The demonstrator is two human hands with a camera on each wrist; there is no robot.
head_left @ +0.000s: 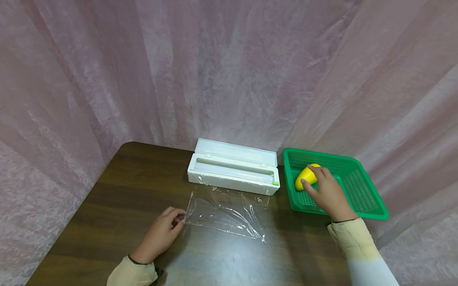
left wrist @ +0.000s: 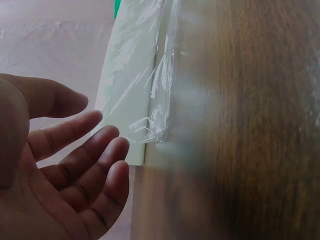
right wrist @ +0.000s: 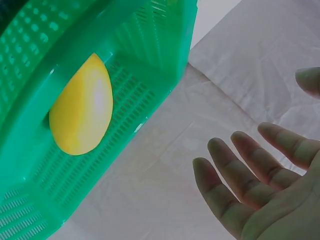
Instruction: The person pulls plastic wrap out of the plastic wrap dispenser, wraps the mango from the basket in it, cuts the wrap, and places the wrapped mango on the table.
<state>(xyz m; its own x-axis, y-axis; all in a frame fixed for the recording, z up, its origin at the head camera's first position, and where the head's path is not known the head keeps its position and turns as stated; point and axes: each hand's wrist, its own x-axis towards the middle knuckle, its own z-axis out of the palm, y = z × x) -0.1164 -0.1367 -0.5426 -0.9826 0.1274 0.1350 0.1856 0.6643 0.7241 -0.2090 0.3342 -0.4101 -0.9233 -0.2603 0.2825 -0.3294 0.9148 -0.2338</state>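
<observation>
In the head view my left hand (head_left: 162,232) is at the left edge of a sheet of clear cling film (head_left: 225,216) drawn out over the table. The left wrist view shows its fingers (left wrist: 107,150) loosely bent, thumb apart, beside the film's corner. The film comes from a white cling film dispenser (head_left: 232,182) with its lid raised. My right hand (head_left: 329,196) hovers over a yellow mango (head_left: 305,178), thumb and fingers spread to either side in the head view. Seen from the right wrist, the fingers (right wrist: 240,172) are extended and apart from the mango (right wrist: 84,110), which lies in a green basket (right wrist: 145,75).
The green basket (head_left: 373,194) has slotted walls and stands right of the dispenser, on the brown wooden table (head_left: 118,190). A green piece (head_left: 275,183) sits at the dispenser's right end. Pink curtains (head_left: 229,71) hang behind the table.
</observation>
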